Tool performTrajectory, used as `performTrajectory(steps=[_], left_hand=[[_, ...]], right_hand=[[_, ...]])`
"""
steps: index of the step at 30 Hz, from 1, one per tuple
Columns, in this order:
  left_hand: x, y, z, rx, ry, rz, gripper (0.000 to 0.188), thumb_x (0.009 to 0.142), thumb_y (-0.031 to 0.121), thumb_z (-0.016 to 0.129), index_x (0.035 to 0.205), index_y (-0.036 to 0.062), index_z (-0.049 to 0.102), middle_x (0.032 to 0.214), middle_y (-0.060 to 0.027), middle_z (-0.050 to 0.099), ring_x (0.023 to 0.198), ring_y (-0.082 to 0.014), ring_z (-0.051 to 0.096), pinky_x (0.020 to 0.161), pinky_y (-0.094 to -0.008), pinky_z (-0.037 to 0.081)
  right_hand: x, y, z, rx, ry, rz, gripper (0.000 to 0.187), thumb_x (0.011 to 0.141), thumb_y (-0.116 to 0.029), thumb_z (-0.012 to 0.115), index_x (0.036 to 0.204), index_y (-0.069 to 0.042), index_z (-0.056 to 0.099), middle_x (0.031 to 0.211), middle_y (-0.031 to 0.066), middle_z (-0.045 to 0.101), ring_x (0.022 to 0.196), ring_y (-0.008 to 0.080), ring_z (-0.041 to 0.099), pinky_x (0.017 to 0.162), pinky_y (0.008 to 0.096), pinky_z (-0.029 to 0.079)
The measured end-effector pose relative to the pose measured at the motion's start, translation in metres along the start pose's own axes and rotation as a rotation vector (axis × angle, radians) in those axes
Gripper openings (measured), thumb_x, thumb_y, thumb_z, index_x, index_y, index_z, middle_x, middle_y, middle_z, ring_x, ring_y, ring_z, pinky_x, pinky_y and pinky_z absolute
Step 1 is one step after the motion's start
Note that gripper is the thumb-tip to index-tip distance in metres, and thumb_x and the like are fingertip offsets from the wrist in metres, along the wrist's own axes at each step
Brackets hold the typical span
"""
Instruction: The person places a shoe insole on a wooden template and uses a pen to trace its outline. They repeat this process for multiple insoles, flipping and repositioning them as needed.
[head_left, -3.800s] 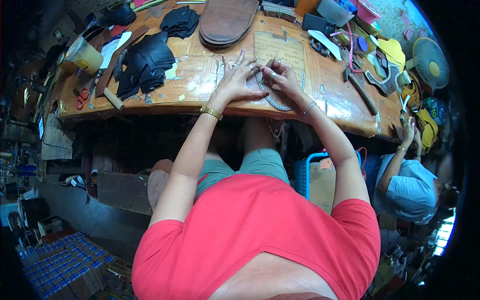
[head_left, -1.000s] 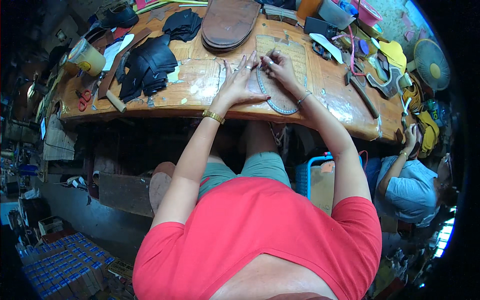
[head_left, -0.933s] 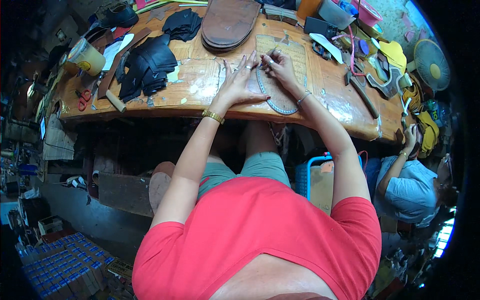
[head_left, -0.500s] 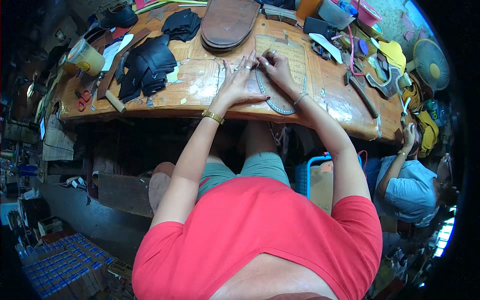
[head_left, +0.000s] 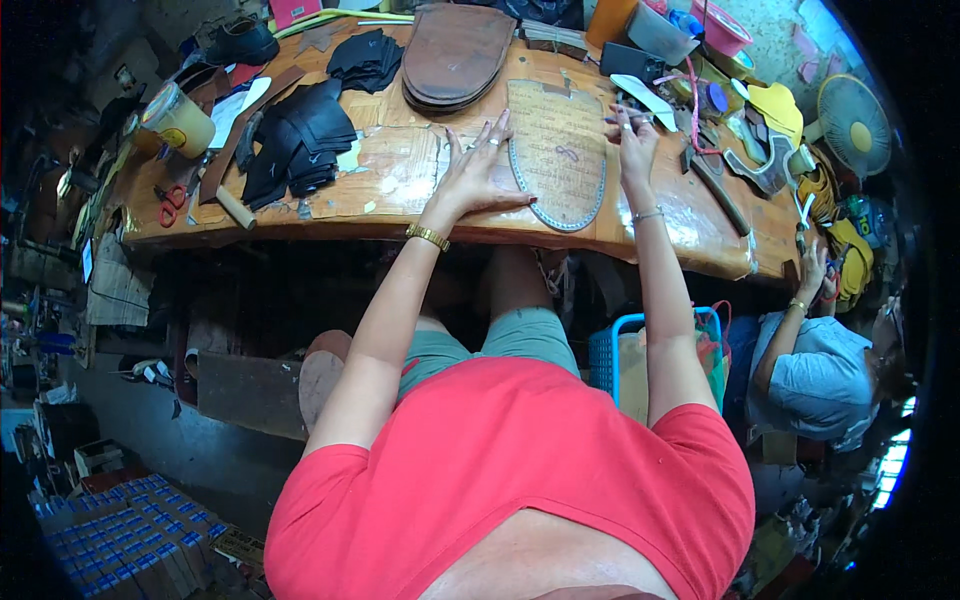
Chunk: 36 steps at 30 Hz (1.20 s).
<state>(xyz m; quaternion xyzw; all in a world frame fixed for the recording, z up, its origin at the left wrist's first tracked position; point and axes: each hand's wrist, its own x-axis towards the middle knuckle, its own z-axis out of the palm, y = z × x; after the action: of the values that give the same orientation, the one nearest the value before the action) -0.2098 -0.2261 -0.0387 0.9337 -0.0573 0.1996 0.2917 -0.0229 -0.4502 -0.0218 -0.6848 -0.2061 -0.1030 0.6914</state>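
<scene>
A tan, round-ended pattern piece with a pale dotted border and handwriting lies on the wooden worktable. My left hand is open, fingers spread, its thumb and fingertips against the piece's left edge. To the right of the piece, my right hand is raised with its fingers closed in a pinch. Something thin and dark seems to be between them, too small to name. Beyond my left hand sits a stack of brown leather pieces with rounded ends.
Black leather pieces, red-handled scissors and a tub occupy the left. On the right are a hammer, a pink cord and a fan. A blue basket stands below the table edge; another person sits at right.
My right hand has moved right, off the pattern piece, uncovering its surface. My left hand has stayed in nearly the same place. The other person's hand at right has shifted slightly.
</scene>
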Motion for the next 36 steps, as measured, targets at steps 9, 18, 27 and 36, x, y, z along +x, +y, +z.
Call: performTrajectory(steps=[9, 18, 27, 36], left_hand=[[0.000, 0.000, -0.001, 0.018, -0.020, -0.001, 0.135, 0.054, 0.070, 0.074, 0.151, 0.0082, 0.003, 0.151, -0.0176, 0.030, 0.142, -0.0330, 0.023, 0.108, -0.0666, -0.007], [0.000, 0.003, -0.002, 0.030, -0.026, -0.012, 0.133, 0.055, 0.068, 0.075, 0.151, 0.0070, 0.007, 0.147, -0.0172, 0.038, 0.141, -0.0329, 0.026, 0.109, -0.0657, -0.005], [0.001, -0.002, -0.002, -0.099, -0.012, 0.006, 0.133, 0.057, 0.065, 0.078, 0.152, 0.0140, 0.000, 0.144, -0.0139, 0.044, 0.142, -0.0327, 0.022, 0.106, -0.0651, -0.014], [0.007, 0.015, -0.016, -0.903, -0.078, -0.022, 0.094, 0.087, 0.037, 0.065, 0.152, 0.0157, 0.001, 0.148, -0.0151, 0.036, 0.141, -0.0263, 0.024, 0.115, -0.0465, 0.012]], right_hand=[[-0.035, -0.005, -0.026, -0.545, 0.077, -0.077, 0.024, 0.093, -0.022, 0.057, 0.096, -0.002, 0.071, 0.072, 0.0124, 0.068, 0.064, 0.0188, 0.065, 0.059, 0.0320, 0.049], [-0.037, 0.016, -0.018, -0.385, 0.043, -0.043, 0.017, 0.078, -0.013, 0.069, 0.088, -0.001, 0.072, 0.079, 0.0131, 0.071, 0.071, 0.0196, 0.067, 0.067, 0.0314, 0.050], [-0.041, 0.016, -0.007, -0.058, 0.146, 0.015, 0.011, 0.076, -0.004, 0.072, 0.085, 0.001, 0.070, 0.076, 0.0055, 0.068, 0.069, 0.0103, 0.060, 0.064, 0.0242, 0.048], [-0.047, -0.028, -0.008, 0.171, 0.215, -0.117, 0.033, 0.070, 0.010, 0.073, 0.101, 0.005, 0.061, 0.105, 0.0118, 0.065, 0.087, 0.0170, 0.063, 0.082, 0.0295, 0.051]])
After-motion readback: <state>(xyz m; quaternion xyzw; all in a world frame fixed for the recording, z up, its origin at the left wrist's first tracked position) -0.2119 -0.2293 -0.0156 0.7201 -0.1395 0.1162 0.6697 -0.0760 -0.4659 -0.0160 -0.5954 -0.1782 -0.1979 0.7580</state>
